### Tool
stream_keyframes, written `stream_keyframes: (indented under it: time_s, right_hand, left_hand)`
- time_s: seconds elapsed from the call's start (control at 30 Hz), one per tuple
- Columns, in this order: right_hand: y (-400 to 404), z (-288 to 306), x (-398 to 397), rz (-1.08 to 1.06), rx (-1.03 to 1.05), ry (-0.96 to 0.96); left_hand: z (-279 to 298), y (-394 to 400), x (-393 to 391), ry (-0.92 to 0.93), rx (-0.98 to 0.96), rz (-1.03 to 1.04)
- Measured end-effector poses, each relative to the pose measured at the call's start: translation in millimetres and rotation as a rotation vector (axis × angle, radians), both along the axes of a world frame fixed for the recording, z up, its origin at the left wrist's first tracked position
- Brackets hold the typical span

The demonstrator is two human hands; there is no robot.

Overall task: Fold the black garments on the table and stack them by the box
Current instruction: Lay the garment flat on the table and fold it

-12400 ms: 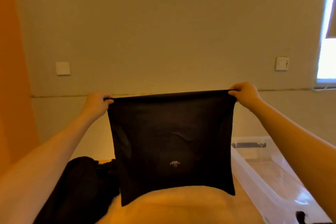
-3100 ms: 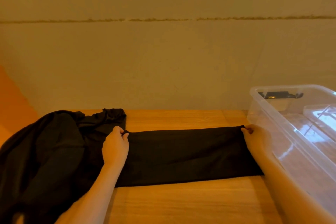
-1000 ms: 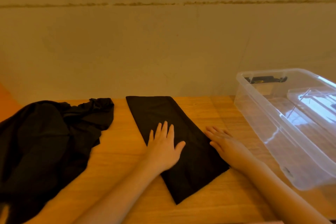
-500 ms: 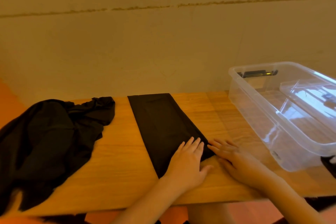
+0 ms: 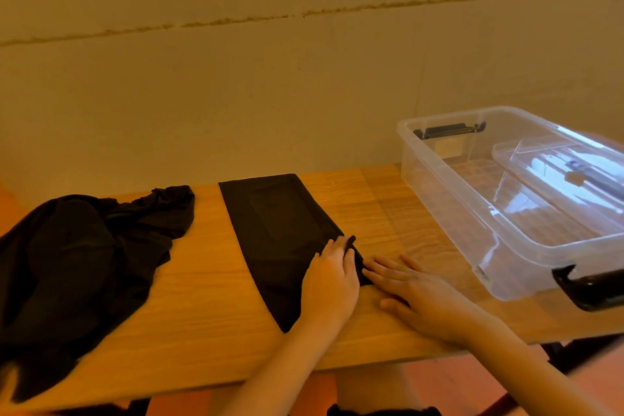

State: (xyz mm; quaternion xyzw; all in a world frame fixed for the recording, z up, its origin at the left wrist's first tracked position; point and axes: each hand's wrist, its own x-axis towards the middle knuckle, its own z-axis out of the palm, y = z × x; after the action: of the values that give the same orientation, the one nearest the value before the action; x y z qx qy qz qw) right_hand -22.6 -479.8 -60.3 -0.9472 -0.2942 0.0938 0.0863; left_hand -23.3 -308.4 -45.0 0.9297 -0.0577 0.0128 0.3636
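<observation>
Folding in hand, on the one garment laid flat. Folded strip (image 5: pixel 283 233) lies on the table (image 5: pixel 209 307), left of the clear box (image 5: pixel 499 219) and apart from it, long axis running from the wall side toward the near edge. Left hand (image 5: pixel 332 277) rests on the strip's near right edge; its fingertips appear to pinch up a small bit of cloth there, the rest of the hand lying on the fabric. Right hand (image 5: pixel 415 294) lies between strip and box, fingers straight and spread on the wood, tips touching the strip's edge. Crumpled heap (image 5: pixel 77 263) of black cloth sits well left of the box, beyond the strip, not yet folded. Judgement: strip is narrow but long, so a further fold seems due, near end over far end. Next move calls for a firm hold on both near corners, a lift without dragging the layers apart, then placing the bundle just beside the box wall.
</observation>
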Motion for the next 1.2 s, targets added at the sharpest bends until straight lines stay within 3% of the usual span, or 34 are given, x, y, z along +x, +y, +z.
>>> stream_keyframes:
  time_s: [0.1,0.17,0.27,0.33,0.43,0.57,0.73,0.87,0.97,1.13,1.2]
  right_hand:
    - [-9.5,-0.3,-3.9,0.022,0.036,0.013]
    - [-14.7,2.6,-7.4,-0.050,0.189,0.048]
    - [-11.8,9.0,-7.7,-0.274,0.440,-0.032]
    - [1.3,14.0,-2.6,-0.289,0.501,-0.054]
    - [27.8,20.3,6.9,-0.142,0.379,0.071]
    - [36.4,6.7,17.6,-0.013,0.090,0.035]
    - [28.3,17.7,15.3,-0.103,0.027,0.118]
    - [70.3,40.4,29.5,-0.139,0.001,-0.025]
    - [104.3,27.6,37.8,-0.088,-0.045,-0.014]
    - [73.4,16.1,40.9,-0.261,-0.106,0.059]
    - [62.8,18.5,36.1,-0.258,-0.164,0.001]
  left_hand:
    - [-6.4,-9.5,-5.9,-0.008,0.382,-0.184]
    - [-13.5,-9.4,-9.6,0.024,0.540,-0.256]
    - [-14.2,-6.3,-12.9,0.071,0.555,-0.308]
    - [-9.9,-0.8,-12.9,0.088,0.474,-0.317]
    - [-5.2,22.8,-7.1,-0.002,0.325,-0.197]
    - [-10.6,62.2,0.5,0.052,0.584,-0.088]
    - [-18.4,79.6,-4.9,0.072,0.632,-0.112]
    - [-20.6,82.5,-10.7,0.031,0.637,-0.111]
    - [-19.5,83.7,-15.4,0.051,0.609,-0.060]
    - [-19.3,93.5,-17.5,0.101,0.603,-0.013]
    - [-17.6,92.8,-17.9,0.070,0.625,-0.020]
